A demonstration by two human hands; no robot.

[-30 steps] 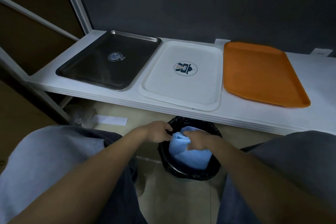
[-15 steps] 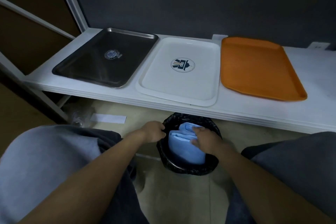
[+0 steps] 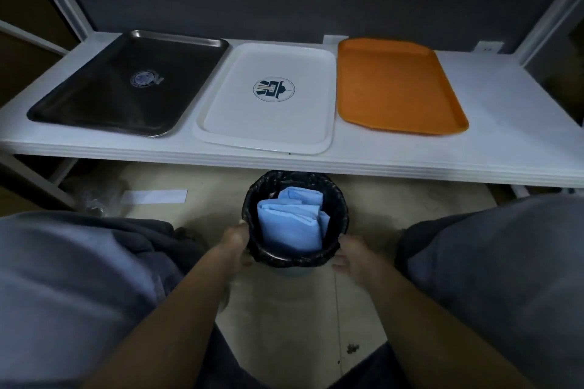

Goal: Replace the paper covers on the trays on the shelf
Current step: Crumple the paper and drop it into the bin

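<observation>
Two hands that were pressing the blue paper (image 3: 290, 227) down half a second ago have let go of it and dropped to the sides of the bin (image 3: 297, 258). Our left hand (image 3: 235, 241) cups the bin's left wall, thumb up by the rim and fingers curled round the black liner. Our right hand (image 3: 350, 259) lies at the bin's right wall, lower down, fingers straight and loosely apart; we cannot tell whether they press or only touch.

Inside the bin the blue paper stands folded and stuffed in, its top edges about level with the rim, with no hand on it. Left of the bin a white strip of paper (image 3: 155, 197) lies on the floor.

Beyond and above the bin runs the shelf (image 3: 505, 123), carrying three trays side by side: a steel tray (image 3: 126, 98) beyond and to the left, a white tray (image 3: 268, 126) straight beyond, an orange tray (image 3: 395, 85) beyond and to the right. All three are bare.

We judge that the old covers are now stripped and binned, that the bin is about to be moved aside, and that fresh paper, none of it in sight, comes next.
</observation>
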